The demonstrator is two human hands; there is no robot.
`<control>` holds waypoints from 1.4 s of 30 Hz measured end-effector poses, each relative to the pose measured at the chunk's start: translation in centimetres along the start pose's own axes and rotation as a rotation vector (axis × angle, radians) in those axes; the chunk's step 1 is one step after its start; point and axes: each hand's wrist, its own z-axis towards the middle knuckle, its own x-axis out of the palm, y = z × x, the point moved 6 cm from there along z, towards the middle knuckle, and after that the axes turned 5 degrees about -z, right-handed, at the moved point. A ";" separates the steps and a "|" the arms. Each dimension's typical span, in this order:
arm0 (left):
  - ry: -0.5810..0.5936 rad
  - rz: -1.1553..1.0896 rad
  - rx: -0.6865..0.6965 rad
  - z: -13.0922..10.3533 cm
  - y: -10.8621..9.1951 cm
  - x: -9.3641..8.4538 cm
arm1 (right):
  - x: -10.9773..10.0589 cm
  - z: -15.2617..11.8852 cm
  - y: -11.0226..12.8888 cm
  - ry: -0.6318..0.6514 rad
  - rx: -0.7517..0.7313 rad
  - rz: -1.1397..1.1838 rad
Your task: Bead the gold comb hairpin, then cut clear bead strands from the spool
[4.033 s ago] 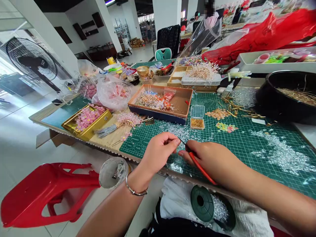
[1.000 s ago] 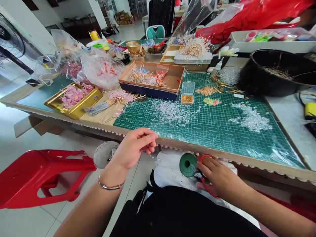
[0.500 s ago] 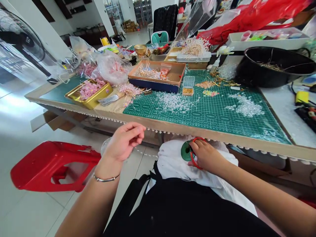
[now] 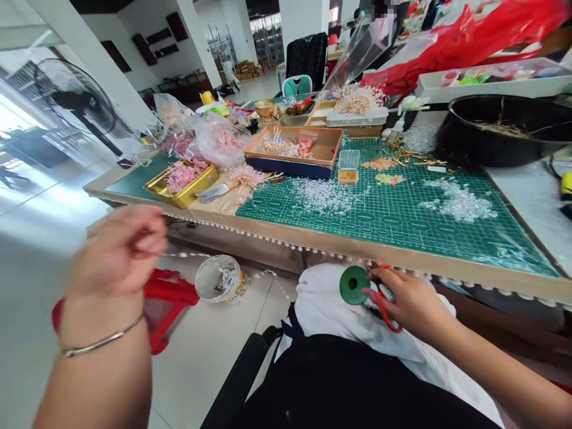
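Observation:
My left hand (image 4: 118, 250), blurred, is raised at the left with its fingers pinched together; what they hold is too small to make out. A silver bangle circles that wrist. Over my lap, my right hand (image 4: 406, 298) is closed around red-handled scissors (image 4: 388, 313). A green spool (image 4: 353, 285) sits against its fingertips, above the white cloth (image 4: 328, 304) on my lap. Beyond the hands, clear beads (image 4: 322, 196) are heaped on a green cutting mat (image 4: 370, 223).
A gold tin (image 4: 183, 185) of pink flowers, a shallow box (image 4: 292, 158) and a black bowl (image 4: 500, 131) stand on the table. Below the table edge (image 4: 268, 232) are a white bucket (image 4: 221, 280) and a red stool (image 4: 172, 301). A fan (image 4: 74, 98) stands at the far left.
My left hand has moved away to the left, still pinched. The spool now shows its round face more fully beside my right hand. The view has shifted, bringing the bucket into sight.

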 end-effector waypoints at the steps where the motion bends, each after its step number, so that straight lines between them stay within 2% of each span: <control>1: 0.078 0.060 -0.006 -0.6 0.6 2.4 | -1.4 0.1 1.0 -0.016 0.003 0.042; 3: 0.296 0.162 -0.178 -2.1 3.5 8.4 | -4.7 0.9 3.4 -0.053 0.000 0.196; 4: 0.384 0.189 -0.256 -2.7 5.0 11.3 | -6.3 1.6 4.8 -0.060 -0.040 0.271; 5: 0.488 0.194 -0.314 -3.3 6.2 14.1 | -7.9 2.3 6.3 -0.065 -0.108 0.445; 6: 0.560 0.191 -0.362 -3.6 7.2 16.4 | -9.8 3.0 7.6 -0.125 -0.189 0.566; 8: 0.669 0.170 -0.424 -3.8 8.4 19.7 | -12.2 4.3 9.7 -0.132 -0.299 0.619; 11: 0.769 0.108 -0.475 -2.8 8.7 22.1 | -13.7 5.8 11.2 -0.103 -0.362 0.451; 15: 0.824 0.037 -0.564 -1.0 8.8 23.2 | -14.3 7.2 11.0 -0.131 -0.373 0.229; 18: 0.832 -0.019 -0.619 0.2 9.1 23.4 | -15.0 8.9 9.4 -0.187 -0.307 0.263; 21: 0.816 0.012 -0.620 1.5 9.8 22.6 | -16.4 11.0 6.6 -0.299 -0.204 0.408; 25: 0.693 0.098 -0.539 3.6 11.1 20.5 | -17.9 13.6 2.5 -0.388 -0.079 0.481; 29: 0.616 0.134 -0.523 5.1 12.2 19.5 | -17.2 16.1 -0.9 -0.350 0.026 0.523; 33: 0.581 0.121 -0.516 6.3 12.5 19.8 | -15.7 17.9 -2.6 -0.273 0.071 0.502; 36: 0.513 0.084 -0.487 7.3 12.3 20.3 | -15.1 17.5 -2.2 -0.232 0.158 0.396; 38: 0.469 0.069 -0.487 7.8 12.1 20.7 | -14.8 16.4 -0.6 -0.203 0.188 0.235; 40: 0.451 0.049 -0.496 8.2 12.1 21.2 | -13.6 15.4 2.2 -0.075 0.098 0.134; 42: 0.456 0.020 -0.505 8.4 12.1 21.8 | -11.5 14.8 4.9 0.122 -0.019 0.069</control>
